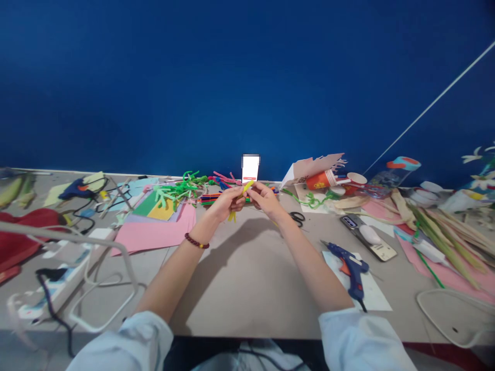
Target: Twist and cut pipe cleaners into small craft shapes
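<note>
My left hand (228,203) and my right hand (266,200) meet above the middle of the table, with their fingers pinching a yellow pipe cleaner (247,187). Its upper end sticks out between my hands, and a short yellow piece (232,217) shows below my left hand. The fingers hide its middle. A dark red beaded bracelet (196,240) circles my left wrist. A bundle of green pipe cleaners (174,191) lies just beyond my left hand.
A blue glue gun (350,270) rests on white paper to the right, with black scissors (297,218) nearer my hands. Pink card sheets (154,232) lie left, beside a white power strip (62,273) and cables. Dried leaves (444,242) fill the right side.
</note>
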`<action>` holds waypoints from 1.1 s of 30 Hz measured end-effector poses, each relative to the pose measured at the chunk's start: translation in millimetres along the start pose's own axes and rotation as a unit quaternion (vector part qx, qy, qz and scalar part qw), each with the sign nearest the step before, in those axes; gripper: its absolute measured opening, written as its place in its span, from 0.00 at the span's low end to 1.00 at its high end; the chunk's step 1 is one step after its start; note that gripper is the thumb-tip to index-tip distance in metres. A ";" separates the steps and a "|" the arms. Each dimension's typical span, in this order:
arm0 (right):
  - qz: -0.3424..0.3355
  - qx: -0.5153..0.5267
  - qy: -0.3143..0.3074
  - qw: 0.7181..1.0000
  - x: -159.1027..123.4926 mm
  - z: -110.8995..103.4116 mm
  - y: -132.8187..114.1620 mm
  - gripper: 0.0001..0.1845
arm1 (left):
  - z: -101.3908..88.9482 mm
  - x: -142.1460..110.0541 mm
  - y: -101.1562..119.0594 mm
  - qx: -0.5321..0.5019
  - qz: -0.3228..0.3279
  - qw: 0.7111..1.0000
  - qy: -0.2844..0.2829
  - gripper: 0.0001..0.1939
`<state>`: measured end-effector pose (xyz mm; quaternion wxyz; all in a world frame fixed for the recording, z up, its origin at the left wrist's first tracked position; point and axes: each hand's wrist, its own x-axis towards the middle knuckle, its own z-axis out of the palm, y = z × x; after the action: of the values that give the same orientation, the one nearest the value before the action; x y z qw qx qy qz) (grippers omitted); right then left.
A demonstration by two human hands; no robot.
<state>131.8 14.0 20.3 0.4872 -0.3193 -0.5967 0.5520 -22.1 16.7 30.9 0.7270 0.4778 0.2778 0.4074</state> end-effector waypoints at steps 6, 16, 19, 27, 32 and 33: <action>0.015 0.010 0.003 1.000 -0.3 1.6 -2.0 0.14 | 2.5 1.0 3.6 0.016 -0.030 0.999 0.009 0.13; 0.038 0.041 -0.010 0.998 -6.5 1.5 -4.4 0.14 | 5.6 -0.8 2.5 0.026 -0.022 0.999 0.010 0.13; 0.029 0.026 -0.016 0.999 -3.6 -0.6 -0.2 0.16 | 5.4 0.1 2.7 0.009 -0.030 0.999 0.001 0.12; 0.012 -0.024 -0.001 1.000 0.0 -1.9 3.7 0.16 | 0.0 3.3 -1.2 -0.059 -0.068 0.995 0.036 0.10; 0.012 -0.019 0.012 1.000 0.7 -1.3 2.7 0.16 | 2.6 3.5 0.5 -0.042 -0.067 0.997 0.026 0.12; 0.013 -0.018 0.024 0.999 1.2 -0.3 2.8 0.16 | 3.9 3.4 0.5 -0.029 -0.059 0.997 0.027 0.12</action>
<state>131.3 15.7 17.8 0.4880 -0.3488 -0.5909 0.5394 -17.5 17.9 32.8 0.7557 0.4282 0.3124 0.3846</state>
